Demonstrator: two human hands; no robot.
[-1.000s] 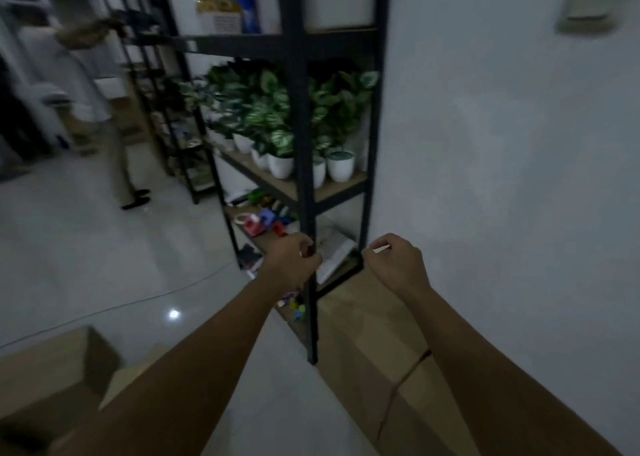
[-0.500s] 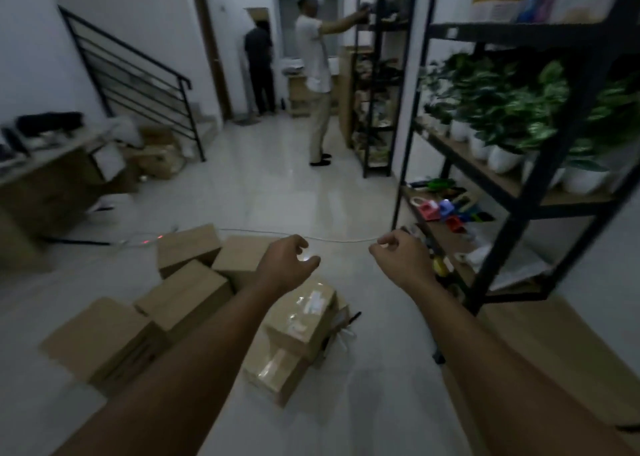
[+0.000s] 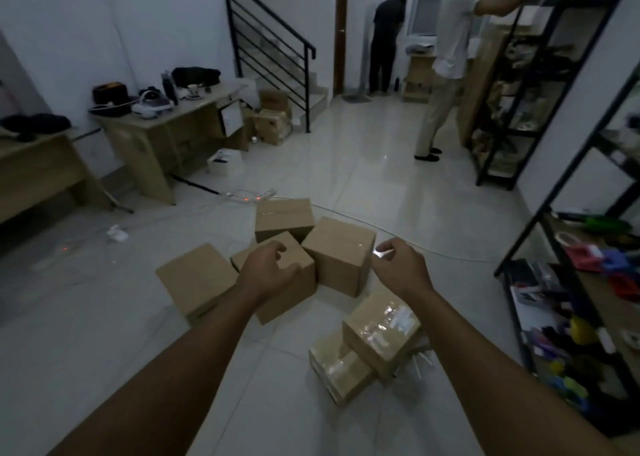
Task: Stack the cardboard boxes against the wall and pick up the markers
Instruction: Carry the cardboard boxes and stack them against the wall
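Several brown cardboard boxes lie scattered on the white tiled floor: one at the left (image 3: 195, 279), one at the back (image 3: 284, 218), one in the middle (image 3: 341, 254). Two boxes wrapped in shiny tape (image 3: 381, 331) (image 3: 337, 365) lie nearer to me. Thin pale sticks that may be markers (image 3: 420, 362) poke out beside the taped boxes. My left hand (image 3: 272, 272) hovers over a smaller box (image 3: 294, 289), fingers loosely curled, holding nothing. My right hand (image 3: 401, 268) hangs beside the middle box, also loosely curled and holding nothing.
A black metal shelf (image 3: 554, 213) with coloured items runs along the right. Desks (image 3: 156, 133) stand at the left. A power strip (image 3: 247, 195) and cable (image 3: 433, 251) lie on the floor behind the boxes. A person (image 3: 446, 57) stands at a farther shelf.
My view has swung left from the wall and plant shelf onto the floor with the boxes. Both hands stayed out in front, now lower over the boxes.
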